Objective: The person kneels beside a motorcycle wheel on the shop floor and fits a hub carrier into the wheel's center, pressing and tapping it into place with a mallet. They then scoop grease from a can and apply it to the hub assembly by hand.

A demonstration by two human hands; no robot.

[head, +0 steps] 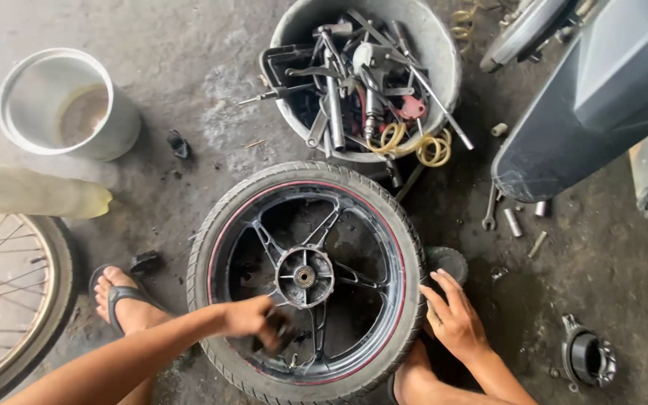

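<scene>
Black wheel (pixel 305 281) under both hands: left fingers (pixel 264 319) curled inside rim, right fingers (pixel 444 296) spread on tyre

No packages, labels, signs or screens appear, seemingly.

My left hand (pixel 253 319) is blurry, so I cannot tell what the dark thing in its fingers is. At nine o'clock, the spoked wheel (pixel 9 300) runs off the edge. At two o'clock, the grey scooter body (pixel 601 90) is cut off too.
</scene>
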